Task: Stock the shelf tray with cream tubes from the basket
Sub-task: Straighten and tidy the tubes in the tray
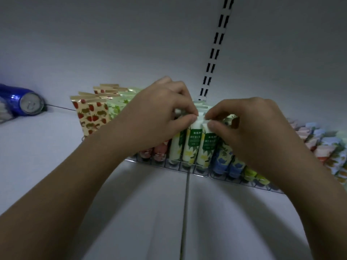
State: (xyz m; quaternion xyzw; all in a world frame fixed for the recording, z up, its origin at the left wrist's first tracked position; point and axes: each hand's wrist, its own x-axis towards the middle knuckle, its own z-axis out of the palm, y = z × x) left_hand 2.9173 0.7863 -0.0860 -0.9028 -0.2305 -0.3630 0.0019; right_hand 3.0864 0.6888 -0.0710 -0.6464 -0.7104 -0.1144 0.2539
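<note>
We've got both hands at frame centre: left hand (161, 111) and right hand (244, 124) each pinch the crimped top of a green-label cream tube (193, 145), standing cap-down in the wire shelf tray (187, 168). We judge the tubes light, soft-walled and slick; the flat crimp is the best hold. In the front row we count 3 green-label, 2 blue (221, 162) and 2 strawberry-print (90, 117). No basket in view.
</note>
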